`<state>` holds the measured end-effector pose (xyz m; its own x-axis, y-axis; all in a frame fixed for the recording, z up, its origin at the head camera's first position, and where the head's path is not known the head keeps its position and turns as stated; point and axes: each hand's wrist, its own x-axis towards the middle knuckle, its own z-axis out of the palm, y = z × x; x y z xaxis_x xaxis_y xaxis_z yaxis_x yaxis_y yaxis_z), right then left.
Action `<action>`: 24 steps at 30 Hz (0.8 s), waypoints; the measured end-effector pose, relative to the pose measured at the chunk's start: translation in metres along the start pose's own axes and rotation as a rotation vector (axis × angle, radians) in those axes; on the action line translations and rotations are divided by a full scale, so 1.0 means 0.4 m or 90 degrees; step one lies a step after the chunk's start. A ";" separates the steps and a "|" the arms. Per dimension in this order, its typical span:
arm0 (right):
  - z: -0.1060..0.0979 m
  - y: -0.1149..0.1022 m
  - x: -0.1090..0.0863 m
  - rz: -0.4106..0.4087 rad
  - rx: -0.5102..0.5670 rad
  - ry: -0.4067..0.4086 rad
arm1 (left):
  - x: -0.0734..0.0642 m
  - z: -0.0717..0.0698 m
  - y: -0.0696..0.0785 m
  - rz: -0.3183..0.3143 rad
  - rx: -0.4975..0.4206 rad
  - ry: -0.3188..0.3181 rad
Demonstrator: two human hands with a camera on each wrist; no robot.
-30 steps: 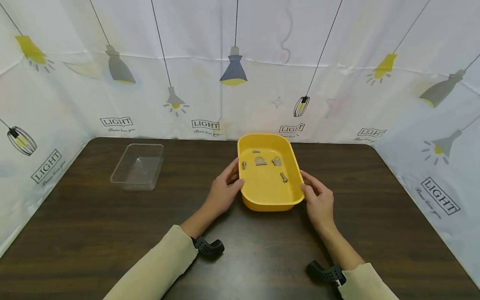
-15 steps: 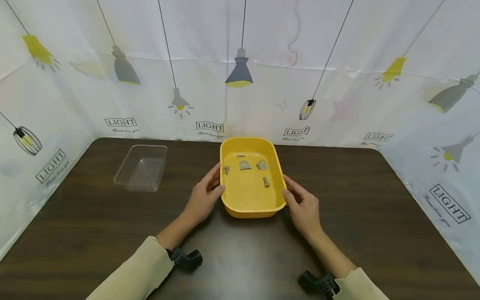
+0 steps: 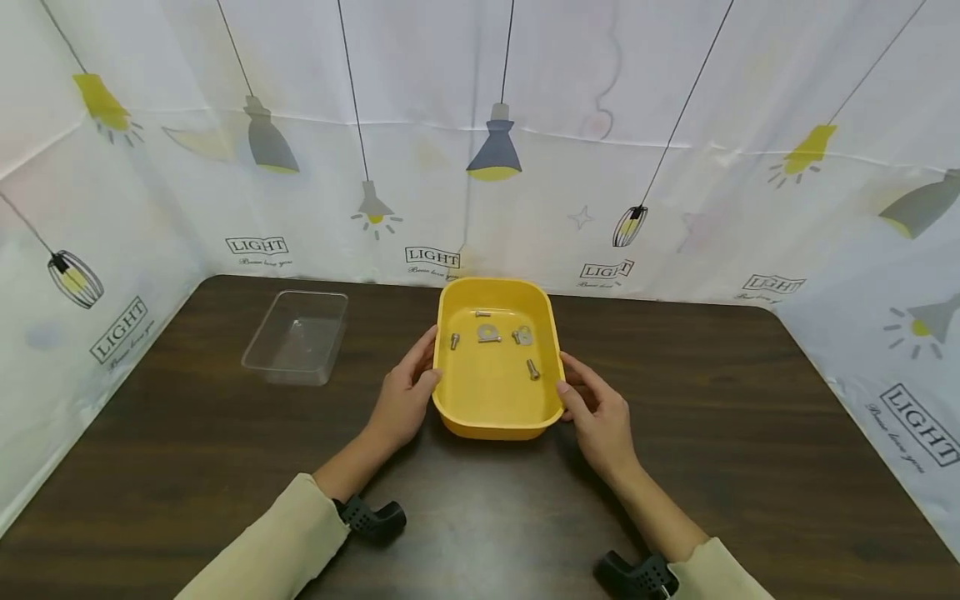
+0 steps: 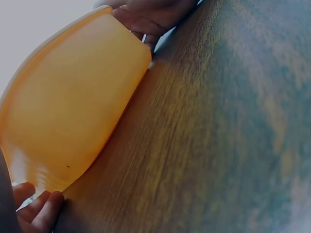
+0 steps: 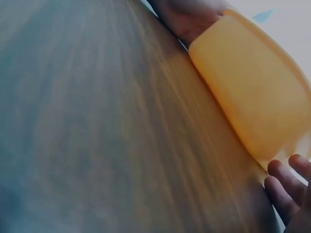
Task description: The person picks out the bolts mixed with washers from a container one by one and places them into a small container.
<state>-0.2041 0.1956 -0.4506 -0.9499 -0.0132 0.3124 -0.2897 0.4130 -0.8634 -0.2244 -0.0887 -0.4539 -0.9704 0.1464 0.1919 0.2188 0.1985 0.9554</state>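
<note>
A yellow plastic tray (image 3: 495, 396) with rounded corners is in the middle of the table in the head view. Loose screws (image 3: 533, 370) and flat washers (image 3: 525, 336) lie scattered on its floor. My left hand (image 3: 399, 404) holds the tray's left side, thumb at the rim. On the opposite side my right hand (image 3: 606, 425) grips it the same way, a little nearer the front. In the left wrist view the tray wall (image 4: 73, 97) stands low at the tabletop, with fingertips (image 4: 51, 208) against its end. The right wrist view shows the other wall (image 5: 257, 87).
A clear plastic box (image 3: 296, 337) stands at the back left of the dark wooden table (image 3: 750, 450). A white curtain (image 3: 420, 75) printed with lamps hangs behind the table and along both sides.
The tray, held in both hands, has moved left and slightly toward me, mostly in the first half second. The head view has shifted a little. Screws and washers stay in the tray.
</note>
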 end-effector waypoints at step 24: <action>-0.012 0.051 0.116 -0.218 -0.122 -0.041 | 0.008 -0.008 -0.005 -0.006 0.006 -0.008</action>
<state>-0.2534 0.2078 -0.4516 -0.8094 -0.2340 0.5387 -0.5695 0.5371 -0.6222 -0.2282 -0.0918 -0.4544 -0.9713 0.1560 0.1798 0.2104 0.2093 0.9550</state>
